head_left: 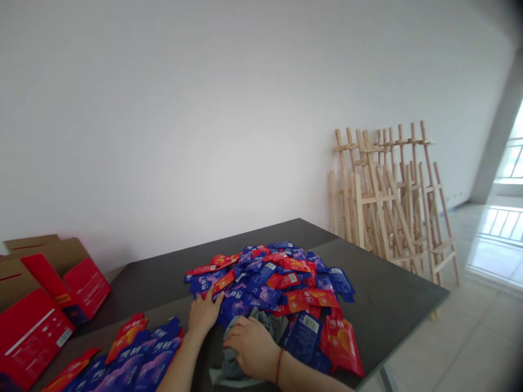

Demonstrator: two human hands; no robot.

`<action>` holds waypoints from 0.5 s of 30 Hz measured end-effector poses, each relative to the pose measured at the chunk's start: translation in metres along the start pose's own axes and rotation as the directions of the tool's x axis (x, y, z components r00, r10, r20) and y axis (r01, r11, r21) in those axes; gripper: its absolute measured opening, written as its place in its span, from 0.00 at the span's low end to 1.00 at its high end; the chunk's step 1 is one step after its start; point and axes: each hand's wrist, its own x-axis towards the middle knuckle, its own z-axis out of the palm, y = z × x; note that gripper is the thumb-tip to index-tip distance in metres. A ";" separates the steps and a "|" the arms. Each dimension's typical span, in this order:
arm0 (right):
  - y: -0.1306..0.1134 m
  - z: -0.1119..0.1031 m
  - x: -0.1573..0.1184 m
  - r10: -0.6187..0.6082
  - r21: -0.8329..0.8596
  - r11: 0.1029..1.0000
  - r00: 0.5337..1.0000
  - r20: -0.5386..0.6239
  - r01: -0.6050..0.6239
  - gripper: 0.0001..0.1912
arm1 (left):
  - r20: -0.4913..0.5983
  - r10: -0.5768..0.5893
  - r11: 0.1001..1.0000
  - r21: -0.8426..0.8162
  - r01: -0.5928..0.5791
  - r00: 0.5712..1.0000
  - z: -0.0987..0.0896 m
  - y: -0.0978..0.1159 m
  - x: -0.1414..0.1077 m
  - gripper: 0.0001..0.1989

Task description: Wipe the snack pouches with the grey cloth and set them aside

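Observation:
A large heap of blue and red sachets (261,294) lies on the dark table (359,261). At the heap's left front edge is my left hand (204,313), its fingers spread and touching the nearest blue sachets. My right hand (251,345), with a red band at the wrist, presses on a crumpled grey-green cloth (232,367) in front of the heap; its fingers are bent over the cloth. A second group of blue and red sachets (134,359) lies in the lower left, partly behind my left forearm.
Open red cardboard boxes (32,332) stand at the left. Wooden easels (379,201) lean against the white wall beyond the table's right side. The table's right edge runs towards the lower right, with tiled floor (461,332) beyond it.

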 end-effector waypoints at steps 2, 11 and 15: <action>0.002 -0.001 -0.001 0.019 0.039 0.999 1.000 -0.019 -0.018 0.17 | -0.009 0.041 0.999 0.003 -0.041 0.999 -0.002 0.004 -0.012 0.30; 0.006 -0.002 -0.004 0.231 0.370 0.922 0.927 -0.294 -0.113 0.26 | -0.102 0.212 0.974 -0.060 -0.218 0.972 -0.020 0.000 -0.065 0.23; 0.010 0.003 -0.002 0.480 0.616 0.765 0.805 -0.350 -0.188 0.36 | -0.180 0.400 0.840 -0.320 -0.438 0.899 -0.025 -0.007 -0.081 0.20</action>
